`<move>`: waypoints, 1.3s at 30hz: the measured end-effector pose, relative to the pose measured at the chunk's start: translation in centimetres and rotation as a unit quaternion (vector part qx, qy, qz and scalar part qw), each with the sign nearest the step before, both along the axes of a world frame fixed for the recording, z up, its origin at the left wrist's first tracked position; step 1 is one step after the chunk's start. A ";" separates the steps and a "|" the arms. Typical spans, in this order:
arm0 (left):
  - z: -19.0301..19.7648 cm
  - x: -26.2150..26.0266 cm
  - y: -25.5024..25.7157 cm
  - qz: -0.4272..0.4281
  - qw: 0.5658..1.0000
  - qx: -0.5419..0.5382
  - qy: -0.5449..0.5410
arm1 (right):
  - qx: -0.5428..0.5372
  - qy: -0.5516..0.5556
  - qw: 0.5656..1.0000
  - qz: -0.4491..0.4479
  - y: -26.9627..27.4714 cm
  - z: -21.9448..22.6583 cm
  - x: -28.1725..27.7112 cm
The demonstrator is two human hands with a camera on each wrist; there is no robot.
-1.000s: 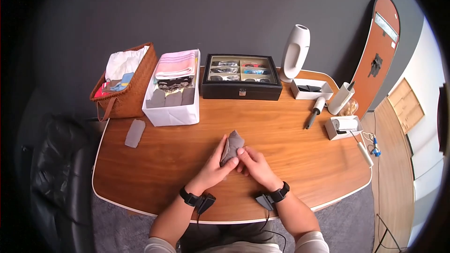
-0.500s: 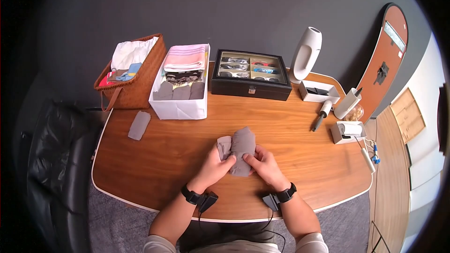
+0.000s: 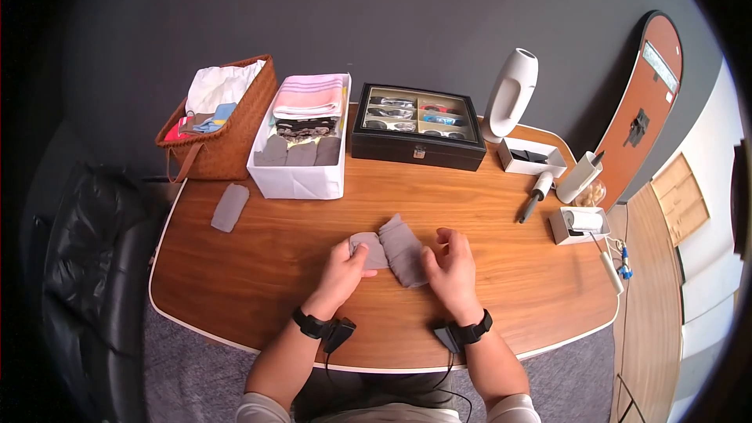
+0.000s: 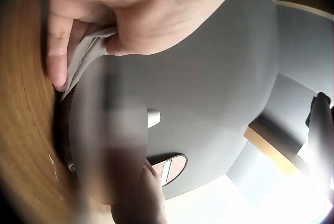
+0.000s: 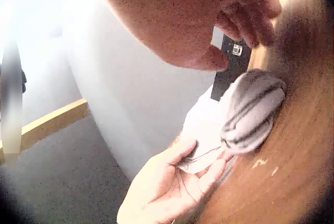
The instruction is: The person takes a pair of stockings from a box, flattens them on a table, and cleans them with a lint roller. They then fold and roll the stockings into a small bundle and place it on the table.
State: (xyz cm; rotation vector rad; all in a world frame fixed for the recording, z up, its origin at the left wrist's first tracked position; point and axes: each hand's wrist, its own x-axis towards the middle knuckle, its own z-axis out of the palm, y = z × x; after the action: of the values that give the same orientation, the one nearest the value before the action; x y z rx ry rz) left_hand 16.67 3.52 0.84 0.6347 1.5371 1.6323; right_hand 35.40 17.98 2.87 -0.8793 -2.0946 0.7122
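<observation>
Just above the table, a grey fabric bundle has a thinner flap on its left side. The left hand pinches that flap between thumb and fingers; the left wrist view shows the hand gripping the thin cloth. The right hand is at the bundle's right side, fingers loosely bent and apart, holding nothing. In the right wrist view a gap shows between this hand and the rolled part. Another grey folded piece lies at the table's left.
A wicker basket and white fabric box with folded cloth stand at the back left. Beside them are a black glasses case and white vase. A lint roller and small white boxes are at the right.
The right hand has let go of the bundle and moved slightly right. The bundle now tilts, and the left hand has shifted left with the flap, which is more spread out.
</observation>
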 end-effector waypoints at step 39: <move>1.5 -7.9 -3.5 0.116 0.970 -0.159 0.143 | 0.039 -0.145 0.985 -0.086 5.5 0.9 4.3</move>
State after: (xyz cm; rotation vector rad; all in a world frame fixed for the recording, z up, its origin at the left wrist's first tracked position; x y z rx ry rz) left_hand 8.78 0.03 2.33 0.5461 2.1008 1.4551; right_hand 39.66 23.43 3.73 -1.1605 -2.2460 0.4277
